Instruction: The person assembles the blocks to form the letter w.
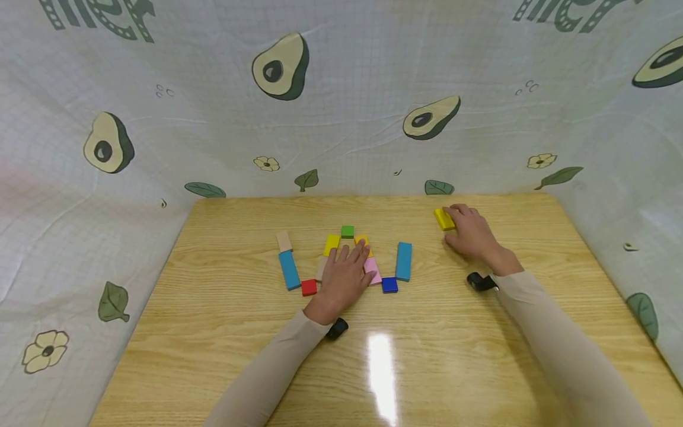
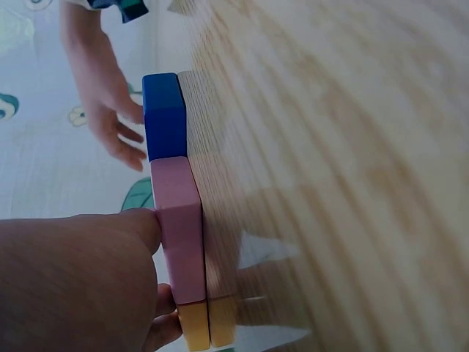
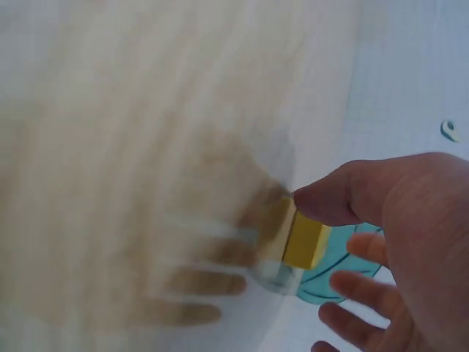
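My left hand (image 1: 347, 274) lies over the middle of the block arrangement, fingers fairly straight and spread. In the left wrist view its thumb touches a pink block (image 2: 179, 235), and fingertips reach the orange block (image 2: 194, 325) at the pink one's end. A blue block (image 2: 165, 117) stands at the pink block's other end. At the back right, my right hand (image 1: 472, 235) is beside a yellow block (image 1: 444, 219), fingertips right at its edge. The right wrist view has the thumb overlapping a corner of that yellow block (image 3: 306, 240), with the other visible fingers loose and apart from it.
Around the left hand lie a red block (image 1: 309, 287), a green block (image 1: 347, 232), another yellow block (image 1: 331, 244), a plain wood block (image 1: 284, 241) and two long blue blocks (image 1: 289, 270). An avocado-print cloth (image 1: 352, 148) hangs behind the wooden table (image 1: 224, 350) and along its sides.
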### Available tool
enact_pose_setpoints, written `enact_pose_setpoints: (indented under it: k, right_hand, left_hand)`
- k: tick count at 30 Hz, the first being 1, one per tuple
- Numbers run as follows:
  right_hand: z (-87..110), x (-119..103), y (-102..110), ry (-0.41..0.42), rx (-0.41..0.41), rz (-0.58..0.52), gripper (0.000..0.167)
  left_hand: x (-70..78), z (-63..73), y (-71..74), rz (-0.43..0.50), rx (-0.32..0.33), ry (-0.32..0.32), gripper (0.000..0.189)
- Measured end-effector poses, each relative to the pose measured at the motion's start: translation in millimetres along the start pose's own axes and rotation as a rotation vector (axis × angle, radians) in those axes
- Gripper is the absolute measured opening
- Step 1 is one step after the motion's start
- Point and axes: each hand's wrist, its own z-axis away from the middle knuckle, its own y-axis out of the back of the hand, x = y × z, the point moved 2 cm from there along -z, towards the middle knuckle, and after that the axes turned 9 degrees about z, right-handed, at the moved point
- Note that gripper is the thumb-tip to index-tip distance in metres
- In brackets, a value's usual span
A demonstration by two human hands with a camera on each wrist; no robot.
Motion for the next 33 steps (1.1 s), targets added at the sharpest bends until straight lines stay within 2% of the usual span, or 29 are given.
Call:
enact_pose_setpoints:
  k: [7, 10, 21, 33]
  right_hand:
    - [-12.7, 4, 1, 0.055, -0.098, -0.005, 0.068]
    - [-15.9, 8, -1, 0.073, -0.115, 0.003, 0.065]
    - [-15.5, 1, -1, 0.112, -0.057, -0.010, 0.057]
    - [-19.8, -33, -4, 0.105, -0.054, -0.044, 0.059]
  left_hand:
    - [0.8, 1.0, 0.8, -0.003, 0.000, -0.003, 0.067]
    - [1.3, 1.3, 0.9, -0.006, 0.001, -0.006, 0.067]
    - [0.9, 1.0, -0.6, -0.037, -0.004, -0.009, 0.067]
    - [0.5, -0.1, 0.7, -0.027, -0.012, -0.002, 0.067]
